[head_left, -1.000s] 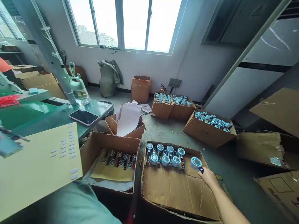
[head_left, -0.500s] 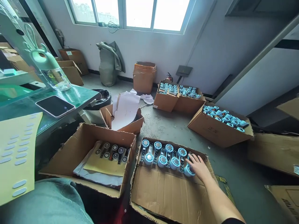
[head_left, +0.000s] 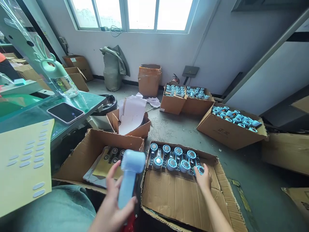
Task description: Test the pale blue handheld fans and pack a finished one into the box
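Observation:
My left hand (head_left: pixel 111 203) holds a pale blue handheld fan (head_left: pixel 128 178) upright by its handle, low in the middle of the view. My right hand (head_left: pixel 203 178) reaches into an open cardboard box (head_left: pixel 183 199) on the floor and rests on the end fan of a row of blue handheld fans (head_left: pixel 174 159) packed along the box's far side. To the left stands a second open box (head_left: pixel 96 151) that contains several dark fans lying on yellow paper.
A green table (head_left: pixel 79 103) at left carries a phone (head_left: pixel 65 112), a water bottle (head_left: pixel 54 75) and a yellow sheet of pads (head_left: pixel 23 164). More boxes of blue fans (head_left: pixel 233 124) stand on the floor beyond, with a paper-filled box (head_left: pixel 131 119) and a sack (head_left: pixel 112 67).
My right hand carried a blue fan down into the box and set it at the row's right end. My left hand has come into view holding another blue fan.

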Demonstrator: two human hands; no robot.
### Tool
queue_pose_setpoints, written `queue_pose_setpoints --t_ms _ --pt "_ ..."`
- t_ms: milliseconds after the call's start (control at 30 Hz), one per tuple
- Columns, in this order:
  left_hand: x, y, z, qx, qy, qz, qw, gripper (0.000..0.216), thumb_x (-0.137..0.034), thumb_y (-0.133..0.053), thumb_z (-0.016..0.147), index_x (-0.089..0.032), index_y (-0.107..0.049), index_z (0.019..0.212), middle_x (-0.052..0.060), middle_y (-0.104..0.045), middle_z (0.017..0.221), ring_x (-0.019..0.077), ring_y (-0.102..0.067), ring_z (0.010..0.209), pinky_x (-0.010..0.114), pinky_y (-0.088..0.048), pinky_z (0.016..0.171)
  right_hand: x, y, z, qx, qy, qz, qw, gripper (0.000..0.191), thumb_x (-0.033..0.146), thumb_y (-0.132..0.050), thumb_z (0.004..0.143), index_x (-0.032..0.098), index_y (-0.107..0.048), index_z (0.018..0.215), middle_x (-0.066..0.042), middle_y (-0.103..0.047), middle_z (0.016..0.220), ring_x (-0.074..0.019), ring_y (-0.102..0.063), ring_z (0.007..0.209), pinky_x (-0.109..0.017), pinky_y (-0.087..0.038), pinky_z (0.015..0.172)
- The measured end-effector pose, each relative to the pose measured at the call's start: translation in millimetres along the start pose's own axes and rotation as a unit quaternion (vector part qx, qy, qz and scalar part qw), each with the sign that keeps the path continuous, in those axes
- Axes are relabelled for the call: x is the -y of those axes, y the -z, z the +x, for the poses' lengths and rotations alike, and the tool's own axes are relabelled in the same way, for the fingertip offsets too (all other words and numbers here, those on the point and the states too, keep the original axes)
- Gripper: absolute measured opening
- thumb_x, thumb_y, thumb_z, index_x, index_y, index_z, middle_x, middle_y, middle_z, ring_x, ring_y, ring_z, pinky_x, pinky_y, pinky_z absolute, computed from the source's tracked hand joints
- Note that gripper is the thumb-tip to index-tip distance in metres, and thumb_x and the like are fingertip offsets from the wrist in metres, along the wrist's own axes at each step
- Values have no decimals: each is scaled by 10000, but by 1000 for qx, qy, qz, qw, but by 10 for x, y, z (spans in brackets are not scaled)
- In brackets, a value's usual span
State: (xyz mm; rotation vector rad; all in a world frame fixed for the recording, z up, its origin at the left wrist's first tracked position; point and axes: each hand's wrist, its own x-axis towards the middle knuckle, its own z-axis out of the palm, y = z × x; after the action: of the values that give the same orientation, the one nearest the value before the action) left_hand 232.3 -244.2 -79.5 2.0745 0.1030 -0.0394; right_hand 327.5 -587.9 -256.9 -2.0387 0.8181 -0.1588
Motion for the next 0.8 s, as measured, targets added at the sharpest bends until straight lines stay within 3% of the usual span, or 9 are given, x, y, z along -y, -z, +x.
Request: queue_pose_setpoints --t_ms 67,167,200,300,367,467,600,700,800 --pt "-43 -299 163 74 0 -61 995 784 -210 -468 770 -273 34 1369 57 -562 1191 161 -617 853 326 -466 856 330 -52 -561 65 46 95 992 472 465 -390 894 124 -420 1218 -132 -527 1172 -258 -500 1084 -413 -401 938" --pt "-93 -663 296 104 -12 -55 993 640 -123 -449 741 -226 -212 1327 81 -505 1259 196 -523 1091 343 -384 953 723 -139 -1417 186 81 202 958 478 543 -363 887 176 -483 1168 -70 -602 1109 -227 -569 1010 -349 -467 881" --pt "-112 -748 308 112 -18 -61 992 571 -127 -454 748 -218 -287 1287 81 -523 1232 199 -520 1094 338 -392 941 816 -164 -1631 243 51 280 927 522 547 -463 848 176 -453 1215 -76 -554 1205 -241 -522 1090 -360 -441 919" --pt "-186 -894 284 149 -16 -119 982 358 -213 -487 792 -219 -411 1141 54 -615 1018 183 -597 888 312 -469 794 975 -198 -1963 236 -74 417 875 599 532 -636 742 184 -467 1200 -65 -519 1262 -249 -414 1206 -353 -373 989" --pt "-222 -932 256 155 -22 -140 978 269 -235 -503 793 -221 -457 1058 41 -612 937 174 -598 823 302 -484 750 988 -173 -1995 239 -130 463 844 586 529 -680 699 176 -515 1137 -75 -592 1164 -274 -457 1166 -376 -421 938" --pt "-202 -969 228 160 -72 -84 981 385 -163 -531 733 -230 -497 1111 88 -502 1188 204 -513 1076 345 -418 939 894 -84 -1909 252 -149 456 840 538 541 -716 636 173 -580 1004 -87 -658 1020 -301 -553 1044 -393 -503 796" --pt "-37 -908 216 220 -82 59 970 568 -234 -597 688 -267 -479 1242 96 -239 1445 289 -226 1322 469 -262 1066 621 107 -1424 127 -101 307 938 590 618 -672 597 178 -576 978 -88 -650 1032 -292 -606 936 -372 -536 676" --pt "166 -605 187 221 -73 105 967 458 -291 -557 743 -297 -520 1200 64 -279 1440 257 -237 1325 446 -254 1078 380 335 -671 18 -112 205 972 529 556 -656 663 156 -550 992 -106 -603 1108 -284 -563 1014 -354 -516 745" --pt "488 -53 84 174 -43 153 972 360 -334 -463 815 -375 -530 1167 11 -387 1388 229 -345 1280 422 -328 1044 145 564 171 -64 -157 41 985 294 328 -659 774 128 -577 973 -123 -541 1167 -285 -448 1139 -475 -376 932"
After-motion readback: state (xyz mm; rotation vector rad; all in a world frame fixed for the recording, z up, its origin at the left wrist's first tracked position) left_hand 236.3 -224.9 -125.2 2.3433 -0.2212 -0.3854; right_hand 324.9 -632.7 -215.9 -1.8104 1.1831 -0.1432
